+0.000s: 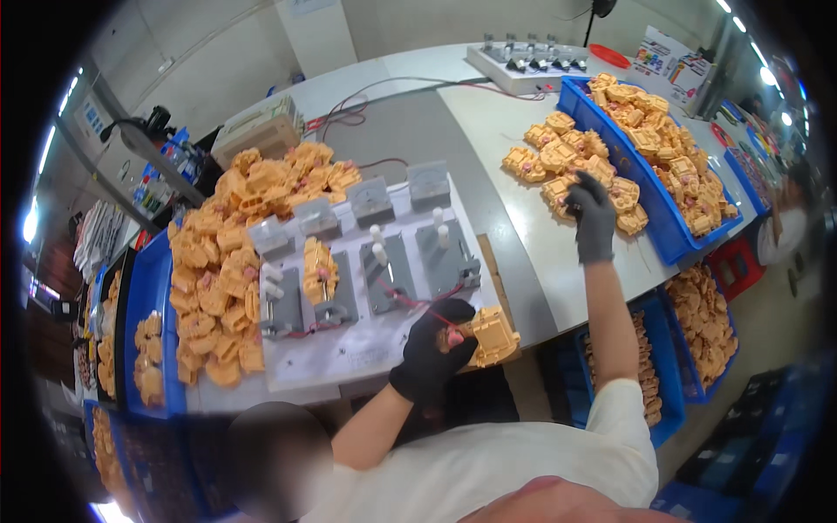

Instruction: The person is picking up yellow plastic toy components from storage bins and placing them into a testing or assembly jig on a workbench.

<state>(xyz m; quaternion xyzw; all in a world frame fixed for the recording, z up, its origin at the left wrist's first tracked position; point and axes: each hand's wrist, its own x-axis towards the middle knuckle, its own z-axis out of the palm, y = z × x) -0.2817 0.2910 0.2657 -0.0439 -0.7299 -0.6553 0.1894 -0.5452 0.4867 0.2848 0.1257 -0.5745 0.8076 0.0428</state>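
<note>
My left hand [434,350], in a black glove, is closed around a light orange plastic housing [495,336] in front of the test fixture. Something pink shows by the fingers on that housing. Over a loose heap of similar orange housings [558,155] on the right, my black-gloved right hand [593,218] reaches out with its fingers apart and nothing visible in them. The white test fixture [349,356] carries several grey stations with clear-cased meters and white-tipped levers. One orange housing [320,270] stands on a station left of its middle.
A large pile of orange housings [218,279] lies left of the fixture, beside a blue bin [144,288]. At right, a long blue bin [671,248] is heaped with more. Red wires [349,113] cross the table toward a second fixture [523,78]. Filled crates stand below right.
</note>
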